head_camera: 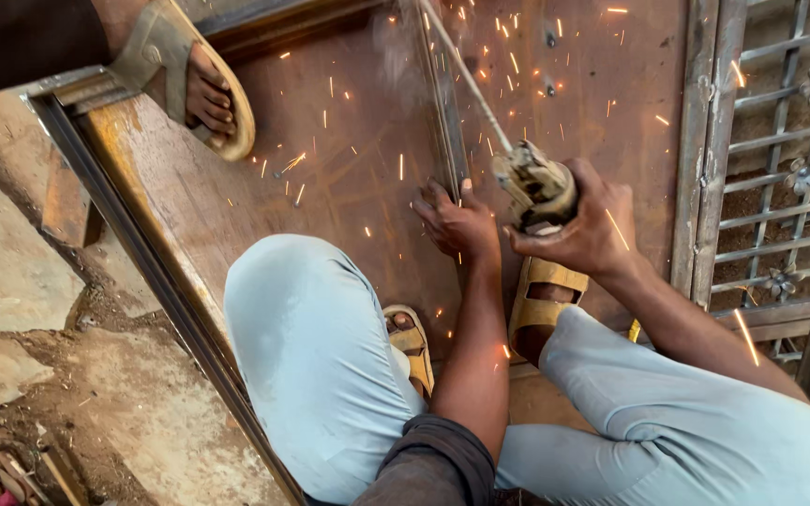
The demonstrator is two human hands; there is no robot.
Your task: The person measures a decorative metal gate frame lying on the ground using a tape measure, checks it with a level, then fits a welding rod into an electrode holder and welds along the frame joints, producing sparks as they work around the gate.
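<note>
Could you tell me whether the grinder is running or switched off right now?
Running: sparks scatter over the metal door from the grinder.

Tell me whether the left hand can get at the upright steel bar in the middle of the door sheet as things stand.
Probably yes. The left hand already rests at the bar, fingers spread on the sheet beside it. Nothing lies between; the grinder sits in the right hand, off to the side.

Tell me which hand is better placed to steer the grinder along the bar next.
Right. The right hand already grips the grinder body, beside the bar. The left hand only rests fingers down on the sheet near the sparks.
</note>
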